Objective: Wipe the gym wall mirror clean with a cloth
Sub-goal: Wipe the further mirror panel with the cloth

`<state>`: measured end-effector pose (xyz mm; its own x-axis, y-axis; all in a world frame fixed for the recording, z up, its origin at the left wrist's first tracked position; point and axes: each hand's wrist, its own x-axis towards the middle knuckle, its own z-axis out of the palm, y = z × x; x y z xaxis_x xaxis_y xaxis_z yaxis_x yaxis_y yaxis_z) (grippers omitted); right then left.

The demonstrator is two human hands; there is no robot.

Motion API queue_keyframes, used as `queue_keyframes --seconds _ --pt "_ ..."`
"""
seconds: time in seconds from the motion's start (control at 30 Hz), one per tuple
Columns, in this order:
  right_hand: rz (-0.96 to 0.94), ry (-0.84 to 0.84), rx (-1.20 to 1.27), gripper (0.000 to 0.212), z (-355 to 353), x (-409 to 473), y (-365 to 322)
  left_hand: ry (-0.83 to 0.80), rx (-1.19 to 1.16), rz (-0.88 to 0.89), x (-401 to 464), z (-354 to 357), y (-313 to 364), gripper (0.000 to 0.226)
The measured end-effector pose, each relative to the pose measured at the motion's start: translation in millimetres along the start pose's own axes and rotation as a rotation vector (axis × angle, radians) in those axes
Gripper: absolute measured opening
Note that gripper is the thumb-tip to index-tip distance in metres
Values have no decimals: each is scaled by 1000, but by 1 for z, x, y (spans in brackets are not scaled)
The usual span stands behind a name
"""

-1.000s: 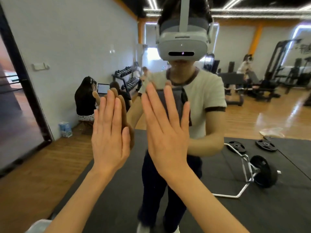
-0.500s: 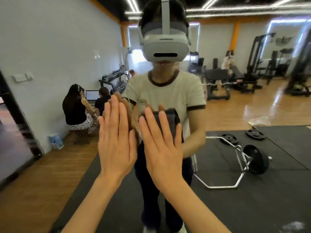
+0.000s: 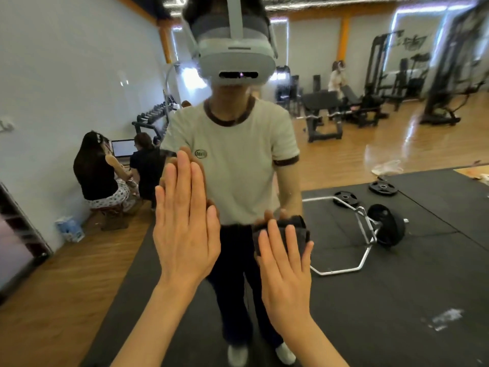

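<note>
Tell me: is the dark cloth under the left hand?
No, the dark cloth sits under the flat fingers of the right hand, pressed to the mirror, while the left hand lies bare on the glass.

The right hand (image 3: 284, 263) has slid the cloth (image 3: 280, 230) down and rightward across the mirror (image 3: 66, 75), now sitting lower than the left hand (image 3: 185, 229).

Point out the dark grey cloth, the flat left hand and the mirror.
Dark grey folded cloth (image 3: 296, 229), head view, upper part above the fingers.
Flat left hand (image 3: 185, 229), head view, back of hand.
Gym wall mirror (image 3: 397, 300), head view, bare glass lower right.
</note>
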<state>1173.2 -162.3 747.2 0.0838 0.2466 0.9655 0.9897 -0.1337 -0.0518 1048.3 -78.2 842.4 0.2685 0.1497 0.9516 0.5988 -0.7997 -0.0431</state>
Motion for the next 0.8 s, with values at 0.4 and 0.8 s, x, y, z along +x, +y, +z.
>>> queue_keyframes --seconds 0.4,0.8 --pt "103 58 77 58 1 -10 19 28 36 11 0 3 0 67" --pt "16 63 9 46 -26 52 71 42 57 -38 1 2 7 56"
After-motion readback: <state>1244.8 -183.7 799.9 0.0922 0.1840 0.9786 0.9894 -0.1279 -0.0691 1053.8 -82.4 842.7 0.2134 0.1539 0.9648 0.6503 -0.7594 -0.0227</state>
